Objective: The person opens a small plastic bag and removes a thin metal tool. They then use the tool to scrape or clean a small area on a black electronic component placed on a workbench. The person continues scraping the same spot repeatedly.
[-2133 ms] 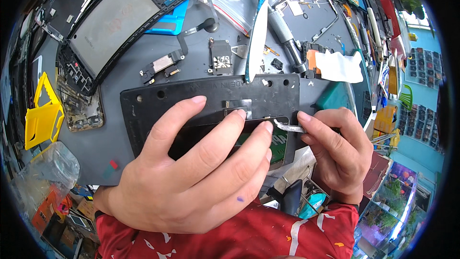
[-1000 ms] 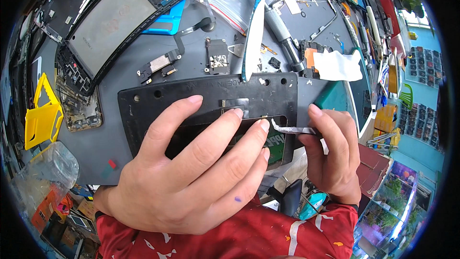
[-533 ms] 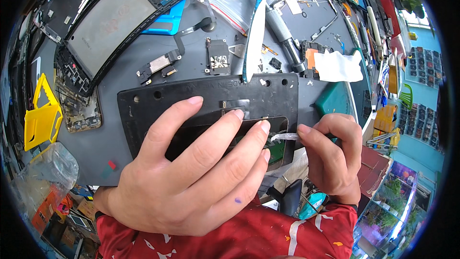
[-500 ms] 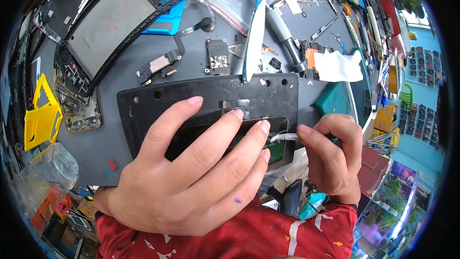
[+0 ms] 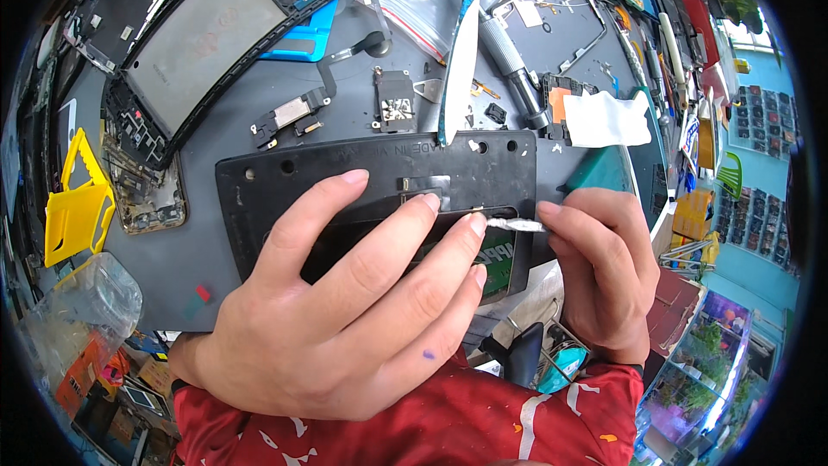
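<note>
My left hand (image 5: 354,311) lies across a black plastic board (image 5: 345,160) with its fingers spread. The fingertips press down near a small metallic flex part (image 5: 427,183) on the board. Beside the index and middle fingertips is the board's recessed opening, with a green panel (image 5: 498,267) showing in it. My right hand (image 5: 604,267) is closed in a pinch on a twisted strip of white tissue (image 5: 517,225). The strip's free tip reaches the fingertip of my left hand at the opening's upper edge. My left palm hides much of the board.
Loose phone parts (image 5: 293,116) and a metal bracket piece (image 5: 395,102) lie beyond the board. A phone frame (image 5: 207,43) stretches at the far left, near a yellow plastic holder (image 5: 78,207). White tissue (image 5: 608,118) and a silver screwdriver (image 5: 509,56) lie at the far right.
My right hand has moved slightly up and right, lifting the twisted tissue from over the green panel to the opening's upper edge. My left hand stays almost still; the board has shifted a little.
</note>
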Motion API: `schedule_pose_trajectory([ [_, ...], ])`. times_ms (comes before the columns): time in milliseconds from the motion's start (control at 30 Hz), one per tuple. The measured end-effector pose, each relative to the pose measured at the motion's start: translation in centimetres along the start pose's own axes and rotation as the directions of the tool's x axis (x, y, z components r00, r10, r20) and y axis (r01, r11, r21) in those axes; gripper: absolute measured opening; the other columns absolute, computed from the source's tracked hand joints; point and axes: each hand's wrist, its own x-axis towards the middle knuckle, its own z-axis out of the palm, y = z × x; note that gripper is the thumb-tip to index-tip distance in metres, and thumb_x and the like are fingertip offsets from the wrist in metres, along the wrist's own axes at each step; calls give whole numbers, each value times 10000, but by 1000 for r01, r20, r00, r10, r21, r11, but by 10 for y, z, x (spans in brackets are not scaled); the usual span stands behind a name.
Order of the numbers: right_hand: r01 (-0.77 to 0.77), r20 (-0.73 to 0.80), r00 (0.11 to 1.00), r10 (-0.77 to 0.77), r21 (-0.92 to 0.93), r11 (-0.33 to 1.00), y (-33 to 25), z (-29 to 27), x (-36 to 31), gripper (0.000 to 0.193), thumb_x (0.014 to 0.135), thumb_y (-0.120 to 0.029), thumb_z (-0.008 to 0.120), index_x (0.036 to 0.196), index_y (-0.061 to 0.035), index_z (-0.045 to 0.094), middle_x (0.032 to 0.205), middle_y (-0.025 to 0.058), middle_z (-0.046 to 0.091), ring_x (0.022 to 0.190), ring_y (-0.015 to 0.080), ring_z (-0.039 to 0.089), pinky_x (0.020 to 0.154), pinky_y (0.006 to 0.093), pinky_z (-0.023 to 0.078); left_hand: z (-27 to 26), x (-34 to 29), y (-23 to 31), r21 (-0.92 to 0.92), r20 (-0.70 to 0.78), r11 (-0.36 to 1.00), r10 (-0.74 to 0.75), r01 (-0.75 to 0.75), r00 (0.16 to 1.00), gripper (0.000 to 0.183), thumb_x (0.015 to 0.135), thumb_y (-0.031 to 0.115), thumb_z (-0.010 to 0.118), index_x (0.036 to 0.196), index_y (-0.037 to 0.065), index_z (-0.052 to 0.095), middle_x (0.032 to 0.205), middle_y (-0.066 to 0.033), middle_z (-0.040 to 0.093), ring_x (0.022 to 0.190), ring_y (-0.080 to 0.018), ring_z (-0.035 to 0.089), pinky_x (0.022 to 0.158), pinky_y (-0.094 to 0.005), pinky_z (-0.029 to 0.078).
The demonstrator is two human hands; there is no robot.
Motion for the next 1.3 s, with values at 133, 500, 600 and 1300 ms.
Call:
schedule_pose_trajectory([
  [133, 31, 3, 1000, -31, -14, 999, 6, 5, -4, 546, 810, 152, 839, 1351, 103, 783, 1130, 210, 720, 899, 302, 725, 729, 406, 609, -1, 2, 0, -14, 16, 1000, -9, 9, 1000, 226, 944, 265, 852, 1168, 239, 848, 1382, -13, 842, 1258, -272, 764, 1161, -589, 560],
  [500, 180, 54, 983, -174, -148, 972, 11, 6, -7, 592, 807, 27, 824, 1392, 116, 790, 1144, 223, 721, 875, 292, 711, 701, 384, 591, 2, 0, -1, -4, -15, 1000, 2, -3, 1000, 217, 954, 265, 861, 1167, 231, 847, 1372, -23, 846, 1254, -276, 763, 1152, -589, 562],
  [600, 188, 76, 981, -178, -159, 969, 11, 3, -6, 576, 825, 8, 820, 1391, 111, 791, 1155, 219, 719, 877, 287, 710, 699, 379, 589, 2, 0, -1, -8, -17, 1000, 1, -2, 1000, 217, 952, 264, 862, 1166, 232, 848, 1371, -22, 846, 1249, -275, 763, 1151, -587, 564],
  [1300, 185, 77, 981, -176, -137, 973, 10, 0, -7, 525, 834, -49, 841, 1345, 67, 816, 1193, 198, 729, 905, 280, 692, 733, 365, 586, 4, 0, 0, 5, -38, 1000, -5, 6, 999, 206, 947, 271, 859, 1152, 255, 858, 1374, -45, 844, 1236, -265, 776, 1150, -562, 570],
])
